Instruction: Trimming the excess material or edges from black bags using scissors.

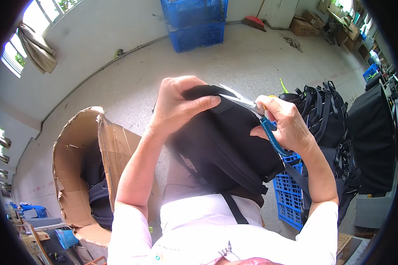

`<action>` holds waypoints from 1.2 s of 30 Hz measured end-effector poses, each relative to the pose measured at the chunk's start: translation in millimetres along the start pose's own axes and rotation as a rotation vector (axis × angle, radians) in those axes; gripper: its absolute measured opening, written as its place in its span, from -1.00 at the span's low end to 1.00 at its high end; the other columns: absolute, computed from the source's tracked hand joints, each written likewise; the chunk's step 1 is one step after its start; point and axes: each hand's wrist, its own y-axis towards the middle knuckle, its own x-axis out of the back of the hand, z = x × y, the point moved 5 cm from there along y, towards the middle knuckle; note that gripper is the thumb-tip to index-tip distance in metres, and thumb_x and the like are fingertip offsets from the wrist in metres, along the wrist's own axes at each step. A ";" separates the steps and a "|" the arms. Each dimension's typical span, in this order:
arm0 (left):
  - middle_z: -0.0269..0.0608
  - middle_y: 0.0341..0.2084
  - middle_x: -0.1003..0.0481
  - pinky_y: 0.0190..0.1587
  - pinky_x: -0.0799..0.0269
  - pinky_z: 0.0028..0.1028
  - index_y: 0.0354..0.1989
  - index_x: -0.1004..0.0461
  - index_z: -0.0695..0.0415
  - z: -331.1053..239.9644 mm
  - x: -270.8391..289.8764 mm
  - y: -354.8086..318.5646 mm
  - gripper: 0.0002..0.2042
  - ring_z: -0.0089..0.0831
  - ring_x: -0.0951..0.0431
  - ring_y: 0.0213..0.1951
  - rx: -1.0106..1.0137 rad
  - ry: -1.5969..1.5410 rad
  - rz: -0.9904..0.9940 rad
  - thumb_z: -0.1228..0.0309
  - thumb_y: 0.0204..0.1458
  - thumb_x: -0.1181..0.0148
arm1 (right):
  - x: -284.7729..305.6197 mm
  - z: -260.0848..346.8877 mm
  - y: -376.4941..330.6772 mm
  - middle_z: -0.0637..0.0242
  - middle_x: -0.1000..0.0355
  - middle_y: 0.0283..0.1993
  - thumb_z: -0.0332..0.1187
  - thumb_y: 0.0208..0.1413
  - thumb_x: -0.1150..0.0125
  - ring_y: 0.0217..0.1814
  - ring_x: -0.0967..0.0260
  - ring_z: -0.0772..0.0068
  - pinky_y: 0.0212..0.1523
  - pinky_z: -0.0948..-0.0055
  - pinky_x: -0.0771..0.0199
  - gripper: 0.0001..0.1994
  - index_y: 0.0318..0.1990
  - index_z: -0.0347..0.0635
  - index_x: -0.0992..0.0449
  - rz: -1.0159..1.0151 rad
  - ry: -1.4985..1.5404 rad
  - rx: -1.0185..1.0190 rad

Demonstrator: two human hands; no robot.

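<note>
Backpack (pixel 225 141) of plain black fabric fills the middle of the head view, resting on the person's lap against the white shirt (pixel 199 229), its padded surface smooth and slightly rounded, with a black strap (pixel 234 207) hanging from its lower edge. Left hand (pixel 177 106) clamps the top edge of the bag — thumb laid flat across the front, the other fingers curled over the back — while right hand (pixel 287 126) is closed around blue-handled scissors (pixel 256 115), whose silver blades lie open on the upper right corner of the bag. Open cardboard box (pixel 82 168) stands on the concrete floor at the person's left, and a blue plastic crate (pixel 289 190) with more black backpacks (pixel 327 115) is at the right.
</note>
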 end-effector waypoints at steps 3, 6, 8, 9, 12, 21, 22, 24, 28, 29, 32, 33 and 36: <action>-0.32 -0.67 -0.45 -0.49 -0.31 -0.60 -0.54 -0.51 0.27 2.0 0.2 0.4 -0.78 -0.62 -0.41 -0.56 0.021 0.002 0.012 0.37 -0.24 -0.37 | -3.0 -0.6 -0.1 0.11 -0.38 -0.52 -0.09 -0.20 -0.35 -0.55 -0.38 0.17 -0.50 0.38 -0.38 -0.57 -0.33 -0.24 -0.38 0.031 0.042 -0.051; -0.31 -0.66 -0.46 -0.50 -0.31 -0.60 -0.55 -0.51 0.27 3.1 -0.4 0.7 -0.79 -0.63 -0.41 -0.56 0.035 -0.021 0.010 0.38 -0.24 -0.36 | -5.2 -2.1 -3.3 0.12 -0.39 -0.55 -0.11 -0.18 -0.34 -0.58 -0.39 0.20 -0.53 0.41 -0.39 -0.60 -0.34 -0.23 -0.38 -0.025 0.020 -0.004; -0.39 -0.68 -0.43 -0.52 -0.27 -0.66 -0.57 -0.50 0.24 3.8 -1.5 0.7 -0.85 -0.69 -0.38 -0.58 0.027 -0.030 -0.005 0.46 -0.24 -0.37 | -7.0 -7.0 -6.4 0.28 -0.25 -0.63 -0.20 -0.27 -0.41 -0.69 -0.13 0.48 -0.61 0.55 -0.22 -0.54 -0.26 -0.29 -0.38 -0.045 -0.018 0.020; -0.47 -0.70 -0.40 -0.55 -0.23 -0.72 -0.60 -0.50 0.21 4.0 -1.1 0.3 -0.88 -0.75 -0.35 -0.60 0.021 -0.036 -0.023 0.54 -0.25 -0.37 | -5.8 -9.4 -5.8 0.28 -0.25 -0.63 -0.20 -0.27 -0.41 -0.69 -0.13 0.48 -0.61 0.55 -0.22 -0.54 -0.26 -0.29 -0.38 -0.046 -0.019 0.012; -0.32 -0.69 -0.46 -0.50 -0.32 -0.60 -0.56 -0.51 0.26 -0.7 2.2 -1.2 -0.82 -0.62 -0.42 -0.58 0.050 0.086 -0.022 0.41 -0.25 -0.35 | 3.5 -9.5 -1.6 0.24 -0.33 -0.62 -0.06 -0.20 -0.35 -0.64 -0.32 0.35 -0.54 0.51 -0.34 -0.54 -0.31 -0.26 -0.40 0.053 0.119 -0.105; -0.41 -0.72 -0.42 -0.53 -0.26 -0.66 -0.60 -0.49 0.23 5.1 4.8 -0.7 -0.85 -0.69 -0.37 -0.60 0.066 -0.032 -0.039 0.46 -0.25 -0.35 | -7.1 -31.4 -38.1 0.27 -0.29 -0.45 0.13 -0.24 -0.31 -0.50 -0.24 0.47 -0.47 0.50 -0.31 -0.32 -0.10 -0.26 -0.35 0.001 0.233 -0.192; -0.43 -0.72 -0.41 -0.54 -0.24 -0.67 -0.61 -0.49 0.23 5.5 4.8 -0.5 -0.86 -0.71 -0.36 -0.60 0.053 -0.060 -0.043 0.47 -0.25 -0.35 | -9.1 -30.3 -39.1 0.27 -0.28 -0.46 0.11 -0.25 -0.33 -0.50 -0.24 0.47 -0.47 0.48 -0.32 -0.34 -0.11 -0.25 -0.36 -0.002 0.227 -0.184; -0.43 -0.72 -0.40 -0.55 -0.23 -0.67 -0.61 -0.49 0.23 5.0 4.7 -0.5 -0.86 -0.71 -0.35 -0.61 0.051 -0.060 -0.043 0.48 -0.25 -0.35 | -11.6 -29.2 -38.8 0.27 -0.27 -0.50 0.05 -0.27 -0.36 -0.51 -0.26 0.44 -0.46 0.45 -0.33 -0.38 -0.13 -0.22 -0.37 0.007 0.199 -0.188; -0.44 -0.73 -0.40 -0.56 -0.22 -0.67 -0.60 -0.49 0.23 6.2 4.9 -0.5 -0.87 -0.71 -0.33 -0.62 0.049 -0.073 -0.057 0.49 -0.25 -0.34 | -16.3 -27.1 -38.9 0.27 -0.29 -0.52 0.04 -0.26 -0.36 -0.54 -0.27 0.42 -0.49 0.47 -0.33 -0.41 -0.16 -0.21 -0.38 0.008 0.110 -0.138; -0.44 -0.73 -0.40 -0.56 -0.22 -0.67 -0.60 -0.49 0.23 6.0 5.4 -1.0 -0.87 -0.71 -0.33 -0.62 0.052 -0.069 -0.059 0.49 -0.25 -0.34 | -17.2 -26.8 -39.5 0.28 -0.30 -0.51 -0.03 -0.30 -0.40 -0.56 -0.23 0.44 -0.49 0.50 -0.30 -0.41 -0.15 -0.25 -0.39 0.007 0.130 -0.162; -0.43 -0.72 -0.41 -0.55 -0.23 -0.68 -0.59 -0.50 0.23 5.4 5.8 -1.0 -0.89 -0.71 -0.35 -0.62 0.069 -0.064 -0.069 0.49 -0.25 -0.33 | -22.0 -28.0 -42.7 0.31 -0.29 -0.53 -0.12 -0.33 -0.45 -0.60 -0.16 0.48 -0.52 0.56 -0.26 -0.41 -0.16 -0.31 -0.39 -0.046 0.164 -0.136; -0.41 -0.72 -0.42 -0.55 -0.25 -0.67 -0.59 -0.51 0.24 5.1 4.4 -0.4 -0.88 -0.70 -0.37 -0.61 0.077 -0.058 -0.064 0.48 -0.26 -0.32 | -22.1 -27.8 -44.4 0.33 -0.28 -0.57 -0.14 -0.32 -0.45 -0.62 -0.14 0.51 -0.54 0.57 -0.25 -0.43 -0.18 -0.32 -0.40 -0.100 0.175 -0.090; -0.37 -0.71 -0.44 -0.54 -0.27 -0.65 -0.58 -0.51 0.25 5.6 3.5 0.7 -0.86 -0.68 -0.38 -0.61 0.092 -0.016 -0.062 0.45 -0.27 -0.32 | -26.7 -29.5 -48.5 0.26 -0.34 -0.58 -0.03 -0.28 -0.40 -0.61 -0.31 0.36 -0.52 0.53 -0.33 -0.46 -0.23 -0.29 -0.43 -0.103 0.214 -0.142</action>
